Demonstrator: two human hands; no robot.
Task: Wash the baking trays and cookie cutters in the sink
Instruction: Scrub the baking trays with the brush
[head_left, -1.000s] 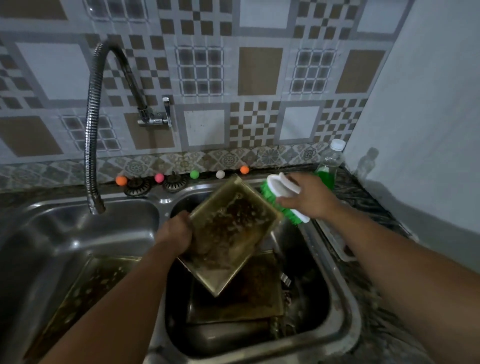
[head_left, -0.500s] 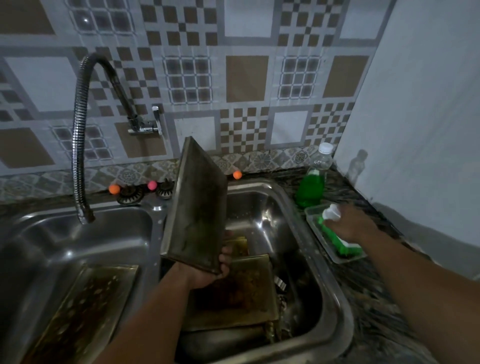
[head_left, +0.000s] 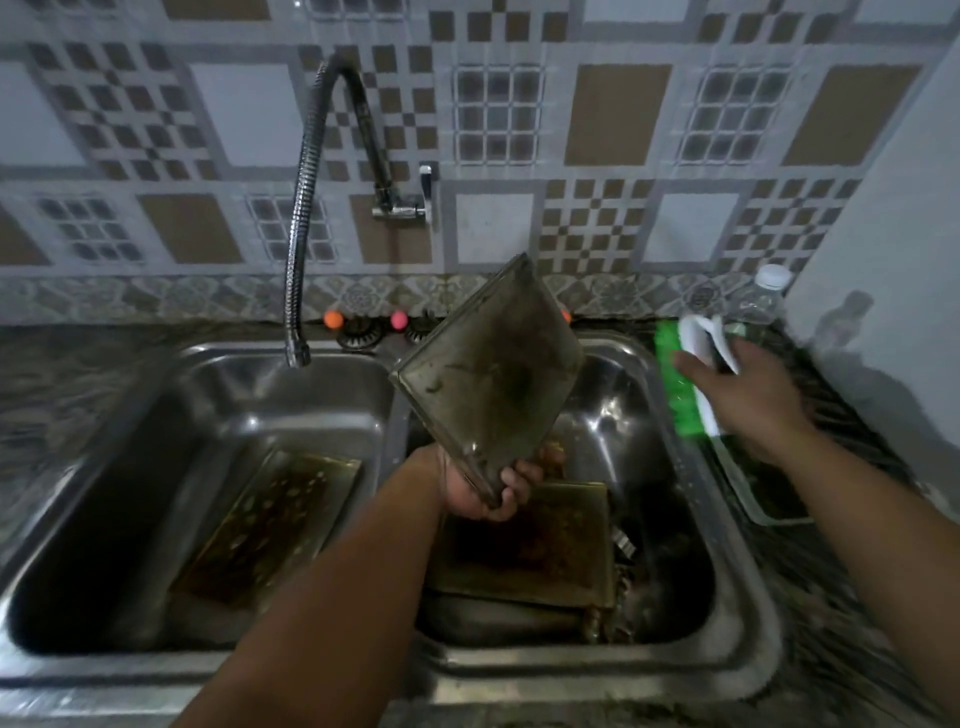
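Observation:
My left hand (head_left: 493, 493) grips the lower corner of a dirty metal baking tray (head_left: 493, 374) and holds it upright, its underside toward me, above the divider between the two basins. My right hand (head_left: 748, 395) holds a green-and-white scrub brush (head_left: 675, 384) by its white handle, just above the right rim of the sink (head_left: 743, 597), apart from the tray. A second greasy tray (head_left: 270, 519) lies in the left basin. A third tray (head_left: 530, 545) lies in the right basin on other dark items. Beside it sits a small metal piece (head_left: 623, 543), possibly a cookie cutter.
A flexible faucet (head_left: 298, 234) hangs over the left basin, with no water seen running. On the right counter are a clear plastic dish (head_left: 753, 509) and a bottle with green liquid (head_left: 758, 301). A white wall stands at the far right.
My left hand turned the tray from face-up to upright. My right hand set the brush down into the clear dish, then lifted it back toward the sink.

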